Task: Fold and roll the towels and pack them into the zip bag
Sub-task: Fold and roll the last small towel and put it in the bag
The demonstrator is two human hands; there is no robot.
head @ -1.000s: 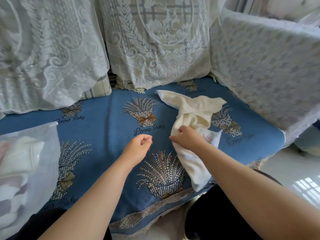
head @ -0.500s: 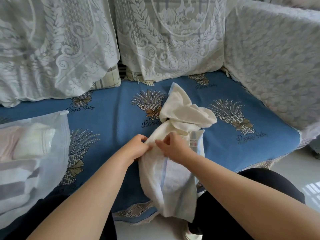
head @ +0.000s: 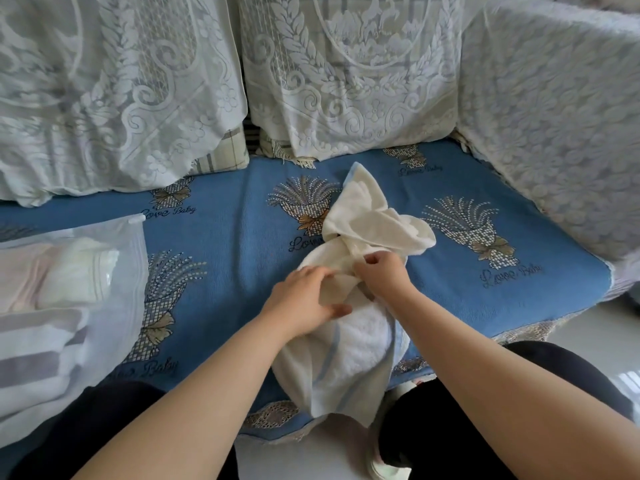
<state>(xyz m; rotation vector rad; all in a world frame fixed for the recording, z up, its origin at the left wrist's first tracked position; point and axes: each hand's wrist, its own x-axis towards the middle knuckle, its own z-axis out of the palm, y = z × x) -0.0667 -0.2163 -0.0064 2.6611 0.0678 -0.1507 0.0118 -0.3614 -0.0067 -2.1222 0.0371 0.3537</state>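
Observation:
A cream towel [head: 367, 220] with a pale blue stripe lies crumpled on the blue sofa cover, its lower end hanging over the seat's front edge. My left hand [head: 304, 303] grips a fold at the towel's middle, thumb underneath. My right hand [head: 384, 271] pinches the bunched cloth just to the right, close beside the left. A translucent zip bag [head: 114, 299] lies at the left with rolled and folded towels [head: 79, 271] showing through it.
The blue seat cover [head: 225, 244] with wheat motifs spans the seat. Lace-covered cushions [head: 346, 74] stand behind, and a lace-covered armrest [head: 554, 109] rises on the right. My dark-clothed knees frame a strip of white floor [head: 304, 455] below the seat edge.
The towel was pulled toward me and left, so its end now hangs off the seat. My left hand, empty a second ago, has taken hold of it next to my right hand.

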